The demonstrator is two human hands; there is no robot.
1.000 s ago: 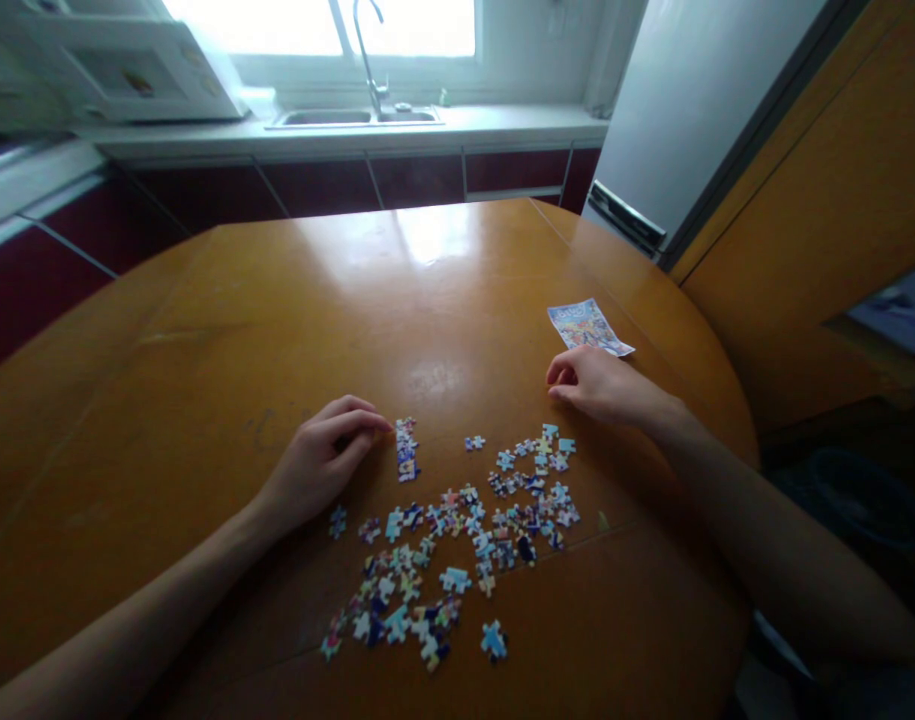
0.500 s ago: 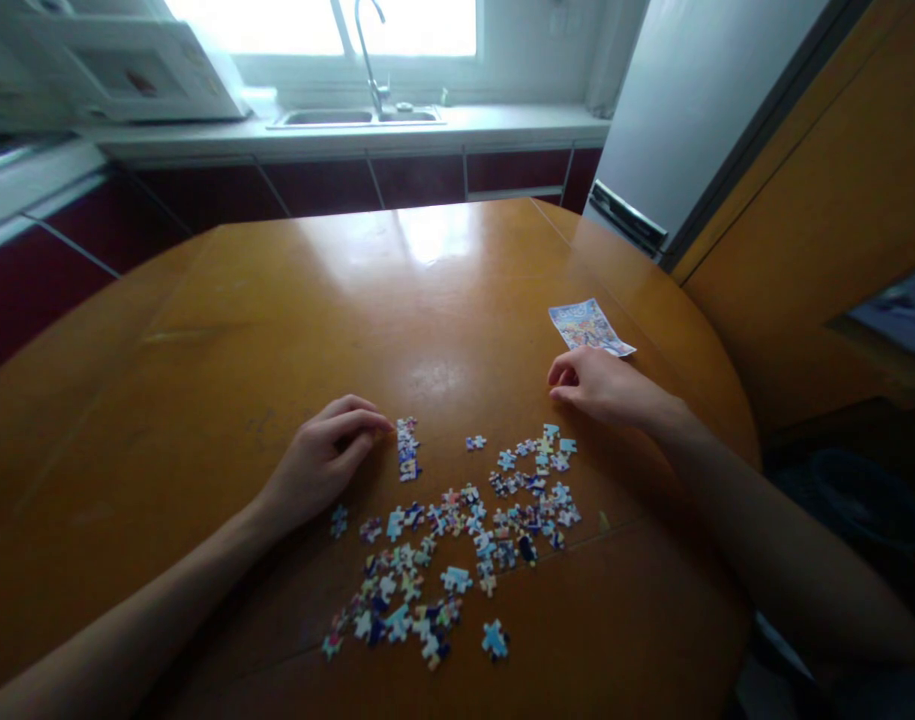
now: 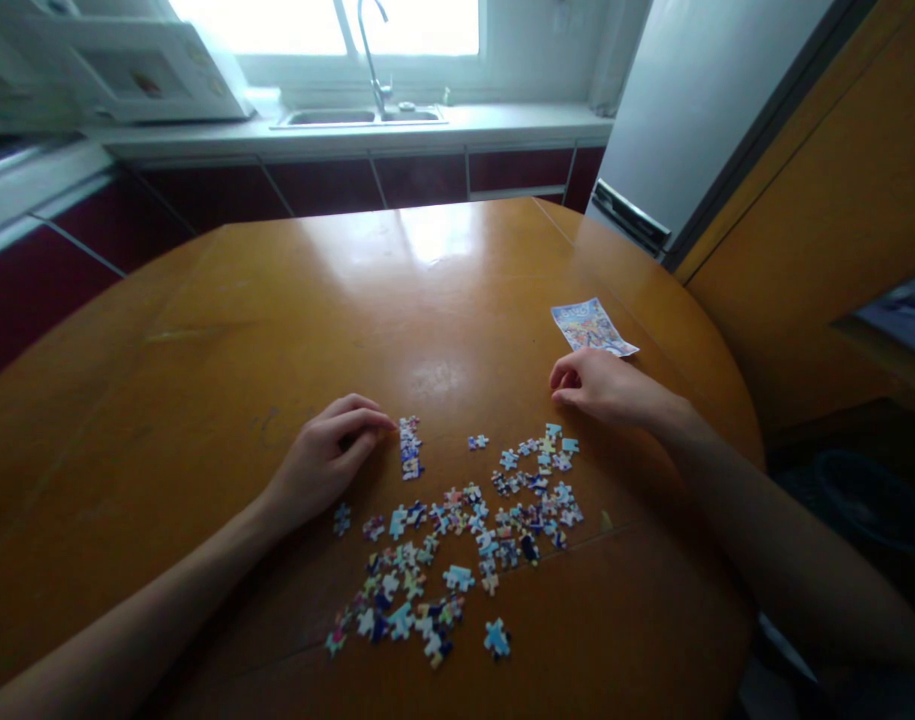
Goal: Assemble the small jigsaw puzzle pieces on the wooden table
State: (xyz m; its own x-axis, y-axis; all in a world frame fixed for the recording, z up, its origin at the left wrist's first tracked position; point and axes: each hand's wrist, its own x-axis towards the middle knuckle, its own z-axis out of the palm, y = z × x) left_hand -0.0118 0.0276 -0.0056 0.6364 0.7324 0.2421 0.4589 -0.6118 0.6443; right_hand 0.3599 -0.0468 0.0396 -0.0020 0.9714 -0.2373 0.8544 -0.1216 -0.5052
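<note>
My left hand rests on the table, fingers stretched out, with the fingertips at the left edge of a small strip of joined jigsaw pieces. I cannot tell whether they touch it. My right hand lies on the table at the right, its fingers curled in toward the thumb, and nothing shows in them. Just beyond it lies a small printed picture sheet, its near edge partly behind the hand. Between my forearms spreads a loose heap of jigsaw pieces. One joined pair of pieces sits apart, right of the strip.
The wooden table has a rounded edge at the right. Single pieces lie off the heap, such as a blue one near me. Behind the table are a counter with a sink, a microwave and a fridge.
The view has shifted very slightly. Both hands and the jigsaw pieces stay in the same places.
</note>
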